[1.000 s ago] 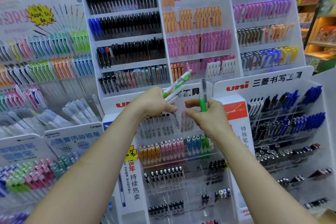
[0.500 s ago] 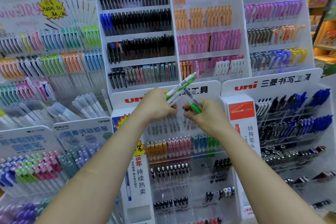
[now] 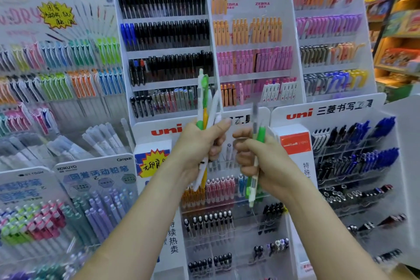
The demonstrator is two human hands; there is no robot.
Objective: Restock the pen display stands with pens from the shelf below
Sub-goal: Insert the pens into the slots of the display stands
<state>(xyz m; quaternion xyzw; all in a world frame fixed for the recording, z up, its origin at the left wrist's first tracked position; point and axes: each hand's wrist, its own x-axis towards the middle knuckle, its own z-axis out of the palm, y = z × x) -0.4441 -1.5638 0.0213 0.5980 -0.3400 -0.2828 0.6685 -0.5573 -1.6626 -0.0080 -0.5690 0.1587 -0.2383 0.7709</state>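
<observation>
My left hand (image 3: 200, 145) grips a bundle of white pens (image 3: 205, 102) with green and orange parts, held upright in front of the clear uni display stand (image 3: 229, 209). My right hand (image 3: 261, 161) holds green and white pens (image 3: 255, 179) close beside it, tips pointing down over the row of orange, pink, blue and green pens (image 3: 218, 188) in the stand. The two hands almost touch at thumb level.
Behind stand tall racks of black pens (image 3: 163, 29), orange and pink Zebra pens (image 3: 252, 52) and more on the right (image 3: 329, 52). A second uni stand with blue and black pens (image 3: 354, 161) is at the right. Kokuyo pencil stands (image 3: 95, 188) sit at the left.
Both hands have turned their pens upright. The left bundle now points straight up instead of slanting right, and the right hand's pens now hang tip down over the stand.
</observation>
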